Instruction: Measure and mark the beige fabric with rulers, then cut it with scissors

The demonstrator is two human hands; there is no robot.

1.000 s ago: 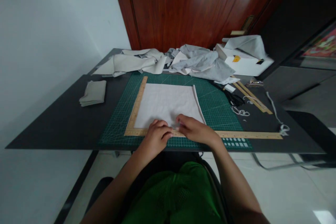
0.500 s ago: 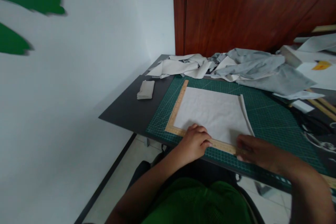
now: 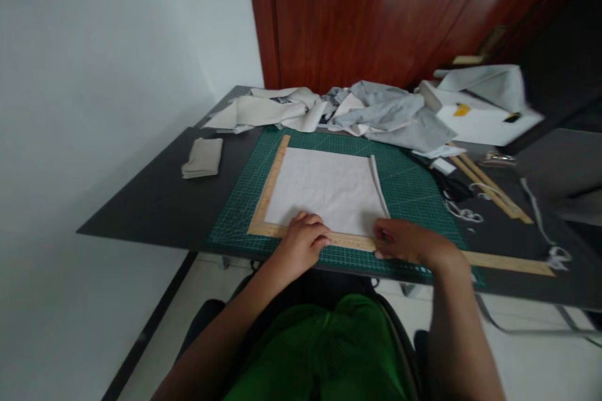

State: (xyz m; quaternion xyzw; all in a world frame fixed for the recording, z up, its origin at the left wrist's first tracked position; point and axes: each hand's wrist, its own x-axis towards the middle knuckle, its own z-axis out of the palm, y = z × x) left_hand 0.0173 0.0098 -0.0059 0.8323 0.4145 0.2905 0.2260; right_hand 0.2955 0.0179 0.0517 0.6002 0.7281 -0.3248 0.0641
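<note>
Green clothing [image 3: 324, 351] nearest the camera, at the desk's [image 3: 145, 207] near edge. Left hand [image 3: 303, 241]: palm down, fingers bent together, resting on the near arm of an L-shaped wooden ruler [image 3: 350, 240] and reaching the near edge of the white cloth [image 3: 324, 191]; whether it grips or only presses, cannot tell. Right hand [image 3: 399, 241]: fingers curled toward the thumb, touching the ruler by the cloth's near right corner; a firm grasp there cannot be confirmed.

White cloth: flat on the green cutting mat [image 3: 411, 197], between the ruler's short arm at left and a narrow folded strip along its own right side. Ruler's long arm follows the near edge, then runs right, past the mat, to beside a white cord [image 3: 559, 257].

Left of the mat: folded beige cloth stack [image 3: 204, 156], on the desk. Right side: black-handled tool [image 3: 454, 188], small white card [image 3: 443, 166], two wooden strips [image 3: 491, 191] lying at a slant.

Farther back: cream fabric [image 3: 277, 109] in loose folds; grey fabric [image 3: 392, 113], crumpled beside it; white box [image 3: 489, 119] with grey material draped on top. Farthest: reddish-brown wooden door [image 3: 367, 19], pale wall [image 3: 117, 44] at left.
</note>
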